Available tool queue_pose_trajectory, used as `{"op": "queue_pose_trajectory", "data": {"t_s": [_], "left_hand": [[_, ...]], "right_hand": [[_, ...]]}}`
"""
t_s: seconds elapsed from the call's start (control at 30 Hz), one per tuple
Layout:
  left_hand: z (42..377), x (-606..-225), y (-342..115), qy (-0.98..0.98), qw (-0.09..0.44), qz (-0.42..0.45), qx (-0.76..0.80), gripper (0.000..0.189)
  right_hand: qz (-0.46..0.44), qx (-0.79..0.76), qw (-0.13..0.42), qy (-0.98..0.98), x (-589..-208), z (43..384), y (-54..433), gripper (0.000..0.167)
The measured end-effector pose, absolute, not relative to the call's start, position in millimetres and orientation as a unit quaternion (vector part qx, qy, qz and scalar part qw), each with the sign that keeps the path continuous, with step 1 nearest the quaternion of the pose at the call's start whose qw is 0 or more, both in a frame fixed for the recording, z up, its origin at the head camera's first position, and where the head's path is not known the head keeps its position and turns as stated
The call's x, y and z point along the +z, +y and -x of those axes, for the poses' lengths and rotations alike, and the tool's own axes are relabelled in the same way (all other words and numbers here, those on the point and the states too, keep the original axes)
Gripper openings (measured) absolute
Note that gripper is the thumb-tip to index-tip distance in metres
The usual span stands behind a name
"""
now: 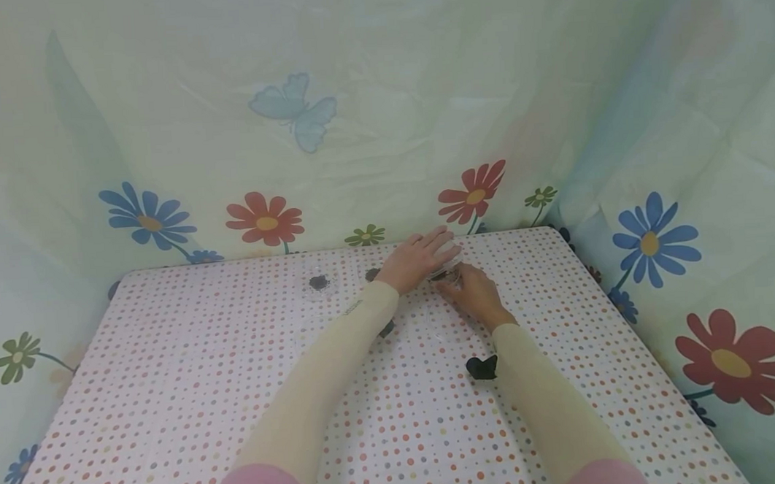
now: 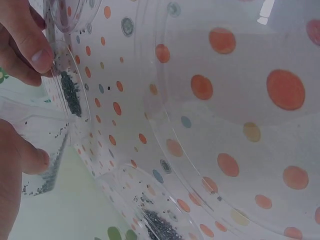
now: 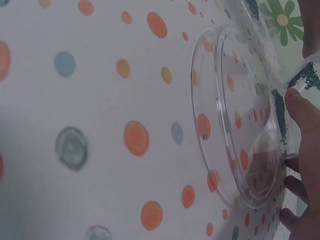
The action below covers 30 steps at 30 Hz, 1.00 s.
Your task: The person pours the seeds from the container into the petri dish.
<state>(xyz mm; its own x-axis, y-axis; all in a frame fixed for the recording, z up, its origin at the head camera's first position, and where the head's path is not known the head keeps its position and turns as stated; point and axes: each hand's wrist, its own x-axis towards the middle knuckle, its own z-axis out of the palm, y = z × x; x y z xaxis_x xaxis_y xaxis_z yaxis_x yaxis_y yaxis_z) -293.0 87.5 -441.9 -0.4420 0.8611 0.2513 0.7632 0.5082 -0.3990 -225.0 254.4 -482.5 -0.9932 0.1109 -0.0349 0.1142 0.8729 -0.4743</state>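
Black grains [image 2: 70,95] could be spilled if the clear container [image 2: 44,132] were tipped too fast, or if the clear dish [image 2: 84,97], at the upper middle of the head view, were bumped. The container is pinched by the left hand [image 1: 421,261]; the dish's edge is pinched, thumb and fingers nearly together, by the right hand [image 1: 472,294].

In left grip [image 1: 421,261]: clear bag [image 2: 45,137], tilted, containing dark granules [image 2: 49,176]. In right grip [image 1: 471,296], beside it: clear dish [image 2: 83,95], likewise dark-filled.

free path over left tabletop [image 1: 171,385]; right hand [image 1: 474,294], clear dish [image 2: 83,102] obstruct far side.
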Motion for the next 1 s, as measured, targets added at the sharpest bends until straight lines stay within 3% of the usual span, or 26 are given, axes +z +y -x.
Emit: {"op": "queue_pose_trajectory", "data": {"t_s": [0.67,1.0], "left_hand": [[292.4,-441.9,85.8,-0.839,0.219,0.483,0.118,0.067],[294.2,-442.7,86.3,-0.866,0.213,0.449,0.061,0.071]], "right_hand": [[-0.047,-0.255,0.005,0.966,-477.4,221.5,254.8,0.053],[-0.065,-0.265,0.028,0.962,-475.3,222.9,255.4,0.083]]}}
